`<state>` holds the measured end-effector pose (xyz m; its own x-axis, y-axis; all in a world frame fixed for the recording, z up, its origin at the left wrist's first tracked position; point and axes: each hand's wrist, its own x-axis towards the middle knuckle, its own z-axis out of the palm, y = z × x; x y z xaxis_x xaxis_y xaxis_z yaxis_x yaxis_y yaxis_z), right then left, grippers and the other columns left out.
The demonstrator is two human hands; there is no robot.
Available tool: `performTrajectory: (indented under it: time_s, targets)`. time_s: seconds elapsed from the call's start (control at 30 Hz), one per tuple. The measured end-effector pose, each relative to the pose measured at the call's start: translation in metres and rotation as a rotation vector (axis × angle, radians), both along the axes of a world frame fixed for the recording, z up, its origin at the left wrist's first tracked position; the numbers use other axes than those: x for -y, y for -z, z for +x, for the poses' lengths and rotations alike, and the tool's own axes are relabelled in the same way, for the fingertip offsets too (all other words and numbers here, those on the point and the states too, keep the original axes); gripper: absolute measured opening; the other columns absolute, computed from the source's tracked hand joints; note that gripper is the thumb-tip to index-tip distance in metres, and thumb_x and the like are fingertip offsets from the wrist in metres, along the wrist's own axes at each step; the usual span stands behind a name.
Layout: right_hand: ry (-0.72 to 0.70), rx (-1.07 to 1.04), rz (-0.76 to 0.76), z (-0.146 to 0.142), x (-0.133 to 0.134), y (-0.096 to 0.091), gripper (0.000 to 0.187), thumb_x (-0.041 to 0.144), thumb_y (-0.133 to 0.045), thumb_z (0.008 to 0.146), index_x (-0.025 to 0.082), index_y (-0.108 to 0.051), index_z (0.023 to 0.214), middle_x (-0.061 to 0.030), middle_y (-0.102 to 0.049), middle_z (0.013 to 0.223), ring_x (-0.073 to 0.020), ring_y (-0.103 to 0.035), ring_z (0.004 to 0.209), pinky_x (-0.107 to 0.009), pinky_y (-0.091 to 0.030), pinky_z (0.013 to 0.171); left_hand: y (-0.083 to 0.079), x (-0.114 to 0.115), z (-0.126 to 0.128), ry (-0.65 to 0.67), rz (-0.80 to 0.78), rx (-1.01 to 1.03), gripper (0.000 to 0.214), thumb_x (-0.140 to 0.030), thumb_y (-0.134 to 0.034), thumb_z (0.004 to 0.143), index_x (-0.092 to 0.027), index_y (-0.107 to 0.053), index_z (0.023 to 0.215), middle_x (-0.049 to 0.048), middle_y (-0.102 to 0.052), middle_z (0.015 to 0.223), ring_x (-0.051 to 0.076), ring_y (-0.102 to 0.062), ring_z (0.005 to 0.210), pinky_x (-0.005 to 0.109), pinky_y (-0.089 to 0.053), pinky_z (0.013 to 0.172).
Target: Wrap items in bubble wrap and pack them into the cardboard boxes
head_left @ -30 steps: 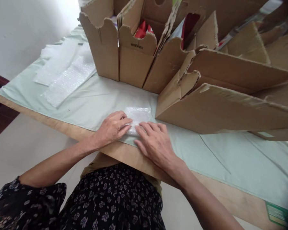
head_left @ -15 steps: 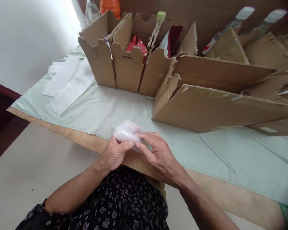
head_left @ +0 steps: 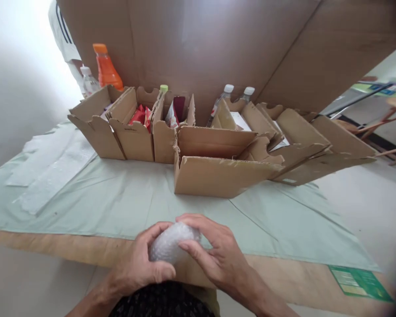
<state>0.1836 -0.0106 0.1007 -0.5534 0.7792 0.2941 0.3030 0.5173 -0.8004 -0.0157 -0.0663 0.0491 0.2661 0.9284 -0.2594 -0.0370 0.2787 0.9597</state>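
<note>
A rounded bundle of bubble wrap (head_left: 171,243) is held between both my hands over the table's front edge. What lies inside the wrap cannot be made out. My left hand (head_left: 141,257) curls round its left side, with the thumb below. My right hand (head_left: 214,246) grips the right side, fingers over the top and thumb on the near face. Closest beyond the hands stands a long cardboard box (head_left: 218,178) on the pale green cloth (head_left: 128,198).
Flat bubble wrap sheets (head_left: 57,169) lie on the left. Cardboard bins stand along the back, one with red packets (head_left: 139,115). Behind them are an orange bottle (head_left: 107,68) and several clear bottles. A green printed sheet (head_left: 359,281) lies at the front right edge.
My view has tipped up and turned to the right, showing more of the back panel. The bubble wrap bundle has been turned in my hands and now looks rounder, with both hands wrapped further round it.
</note>
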Motion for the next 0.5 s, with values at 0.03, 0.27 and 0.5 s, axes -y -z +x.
performTrajectory:
  time_s: [0.03, 0.27, 0.5]
  targets:
    - [0.036, -0.015, -0.017, 0.005, 0.001, -0.001, 0.013, 0.026, -0.062, 0.096, 0.023, -0.071, 0.105, -0.0028, -0.079, 0.103, -0.0182, -0.075, 0.091, -0.028, -0.060, 0.082, 0.002, 0.000, 0.002, 0.005, -0.015, 0.009, 0.059, -0.043, -0.083, 0.066, -0.020, -0.067, 0.118, 0.0021, -0.068, 0.099, 0.018, -0.056, 0.082, 0.026, -0.045, 0.070]
    - [-0.217, 0.269, -0.131, 0.052, -0.004, -0.027, 0.047, 0.025, -0.079, 0.082, 0.033, -0.069, 0.127, -0.0019, -0.079, 0.111, -0.0217, -0.076, 0.098, -0.031, -0.064, 0.080, -0.027, -0.016, 0.005, 0.502, 0.029, -0.294, 0.015, -0.027, -0.072, 0.078, -0.022, -0.074, 0.092, -0.0030, -0.068, 0.079, 0.014, -0.058, 0.069, 0.022, -0.041, 0.060]
    - [0.117, 0.183, 0.219, 0.124, -0.048, -0.084, 0.032, 0.039, -0.073, 0.091, 0.044, -0.072, 0.123, -0.0032, -0.079, 0.102, -0.0258, -0.076, 0.081, -0.036, -0.062, 0.061, -0.083, -0.087, -0.012, -0.062, 1.054, -0.813, 0.080, -0.045, -0.079, 0.086, -0.023, -0.046, 0.156, 0.0180, -0.061, 0.149, 0.039, -0.056, 0.139, 0.055, -0.048, 0.114]
